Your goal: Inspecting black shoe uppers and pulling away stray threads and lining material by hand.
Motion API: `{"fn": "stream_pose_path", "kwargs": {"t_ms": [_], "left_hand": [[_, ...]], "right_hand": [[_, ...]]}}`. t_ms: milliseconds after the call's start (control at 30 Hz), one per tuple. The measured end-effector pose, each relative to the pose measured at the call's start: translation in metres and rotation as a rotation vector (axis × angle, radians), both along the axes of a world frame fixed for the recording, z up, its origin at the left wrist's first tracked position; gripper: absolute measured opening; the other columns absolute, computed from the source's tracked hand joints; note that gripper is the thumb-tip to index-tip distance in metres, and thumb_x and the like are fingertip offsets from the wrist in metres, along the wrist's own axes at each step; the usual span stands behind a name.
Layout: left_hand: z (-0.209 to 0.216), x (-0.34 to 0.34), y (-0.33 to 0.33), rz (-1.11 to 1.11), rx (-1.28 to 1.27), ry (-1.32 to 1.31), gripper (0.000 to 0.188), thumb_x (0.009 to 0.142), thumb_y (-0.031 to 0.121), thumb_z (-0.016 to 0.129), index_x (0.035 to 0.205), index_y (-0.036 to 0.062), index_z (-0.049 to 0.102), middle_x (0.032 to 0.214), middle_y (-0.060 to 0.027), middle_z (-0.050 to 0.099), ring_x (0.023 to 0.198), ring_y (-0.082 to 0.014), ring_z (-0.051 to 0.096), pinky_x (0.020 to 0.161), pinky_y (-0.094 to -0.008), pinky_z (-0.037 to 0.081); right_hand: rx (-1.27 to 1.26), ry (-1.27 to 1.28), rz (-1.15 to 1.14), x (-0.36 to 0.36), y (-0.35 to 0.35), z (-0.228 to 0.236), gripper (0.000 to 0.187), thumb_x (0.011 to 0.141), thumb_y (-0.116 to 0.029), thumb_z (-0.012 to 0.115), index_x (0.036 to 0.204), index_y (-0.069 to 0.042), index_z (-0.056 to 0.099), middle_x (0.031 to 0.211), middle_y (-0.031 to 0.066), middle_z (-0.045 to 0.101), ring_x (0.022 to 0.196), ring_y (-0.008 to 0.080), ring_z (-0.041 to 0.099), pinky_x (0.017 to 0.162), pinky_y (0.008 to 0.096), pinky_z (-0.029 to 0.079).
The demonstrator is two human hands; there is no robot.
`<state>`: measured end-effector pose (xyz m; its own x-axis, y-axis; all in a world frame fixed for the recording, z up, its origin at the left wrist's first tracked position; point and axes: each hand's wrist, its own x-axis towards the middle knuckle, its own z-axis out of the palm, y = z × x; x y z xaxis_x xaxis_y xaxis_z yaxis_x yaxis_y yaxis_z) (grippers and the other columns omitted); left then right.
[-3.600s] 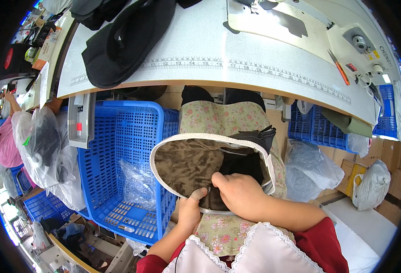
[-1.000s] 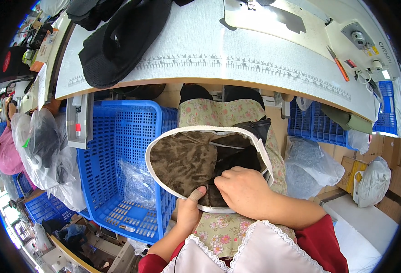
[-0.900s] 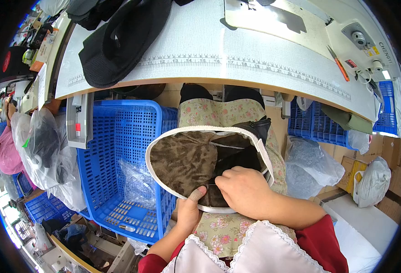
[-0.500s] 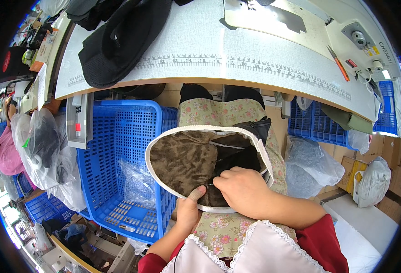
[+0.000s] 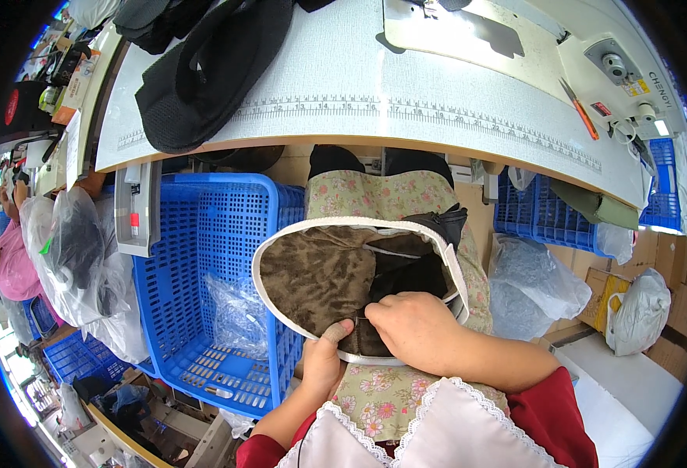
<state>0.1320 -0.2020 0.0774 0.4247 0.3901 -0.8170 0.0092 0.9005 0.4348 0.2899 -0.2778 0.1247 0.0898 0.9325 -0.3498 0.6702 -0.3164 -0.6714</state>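
On my lap, over a floral apron point(image 5: 374, 193), lies a hat-like sewn piece point(image 5: 316, 273) with a brown plush lining and a white-bound rim. Its opening faces up, and a black part lies inside toward the right. My left hand point(image 5: 324, 360) grips the near rim, the thumb over the plush and the fingers hidden beneath. Inside the opening, my right hand point(image 5: 413, 327) is closed, its fingertips pinched at the lining near a seam, close to my left thumb. Whether a small tool or thread is between those fingertips cannot be made out.
Ahead is a sewing table point(image 5: 343, 117) with a printed ruler, black fabric pieces point(image 5: 203, 86), orange-handled snips point(image 5: 581, 109) and a sewing machine point(image 5: 616, 58). A blue basket point(image 5: 148, 312) holding clear plastic stands at my left. Plastic bags point(image 5: 534, 285) lie at right; another person sits far left.
The piece has shifted very slightly to the right. My right fingertips have moved a little along the lining, showing more of the seam; my left hand keeps its grip.
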Motion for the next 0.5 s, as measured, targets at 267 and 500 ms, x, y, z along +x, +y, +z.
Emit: {"fn": "stream_pose_path", "kwargs": {"t_ms": [267, 500], "left_hand": [[-0.002, 0.000, -0.001, 0.000, 0.013, -0.007, 0.045, 0.073, 0.001, 0.060, 0.117, -0.0019, 0.050, 0.111, -0.0100, 0.057, 0.098, -0.0212, 0.055, 0.088, -0.0330, 0.045], [-0.006, -0.003, -0.003, 0.005, -0.018, 0.012, 0.044, 0.073, 0.000, 0.059, 0.116, -0.0016, 0.051, 0.110, -0.0097, 0.057, 0.098, -0.0212, 0.056, 0.088, -0.0328, 0.045]], "right_hand": [[0.026, 0.025, 0.000, -0.001, -0.002, -0.003, 0.008, 0.074, -0.007, 0.053, 0.080, -0.002, 0.055, 0.077, 0.0137, 0.059, 0.075, 0.0297, 0.060, 0.068, 0.0390, 0.050], [0.061, 0.074, -0.035, -0.003, -0.004, -0.011, 0.007, 0.075, -0.006, 0.052, 0.079, -0.002, 0.055, 0.077, 0.0147, 0.059, 0.075, 0.0312, 0.060, 0.068, 0.0407, 0.049]]}}
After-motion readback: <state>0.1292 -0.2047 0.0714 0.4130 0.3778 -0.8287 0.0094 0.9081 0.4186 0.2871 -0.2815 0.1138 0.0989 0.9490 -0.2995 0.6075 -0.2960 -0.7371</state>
